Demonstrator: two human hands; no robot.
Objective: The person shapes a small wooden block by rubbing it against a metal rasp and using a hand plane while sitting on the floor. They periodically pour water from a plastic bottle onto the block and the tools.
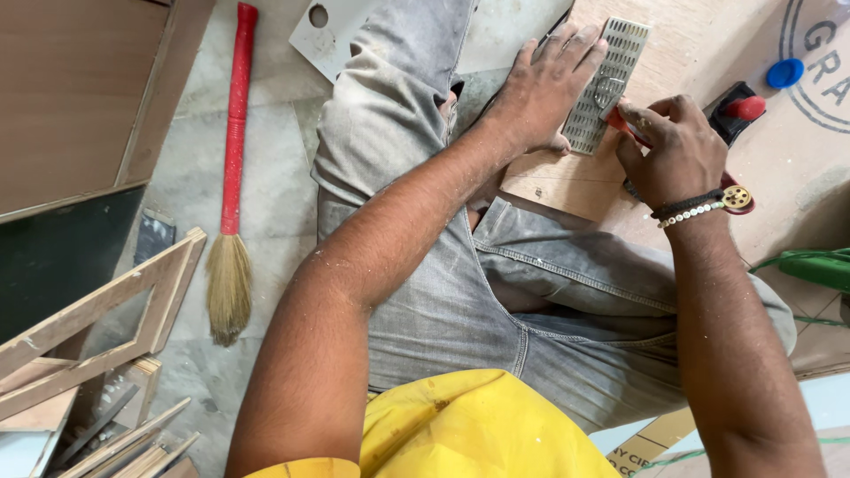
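Plywood floor [567,181] — silver, perforated sharpening plate [606,84] under both hands — rectangular.

A broom [232,186] with a red handle lies on the grey floor [274,177] at the left of the frame. In the lower left corner are wooden frames [97,319] and thin strips. A brown board [80,88] fills the upper left. At the upper right lies a blue cap [785,72]; a green cable [810,265] is at the right edge.

Brown printed cardboard sheet [797,150] top right, cardboard scrap [651,440] btm
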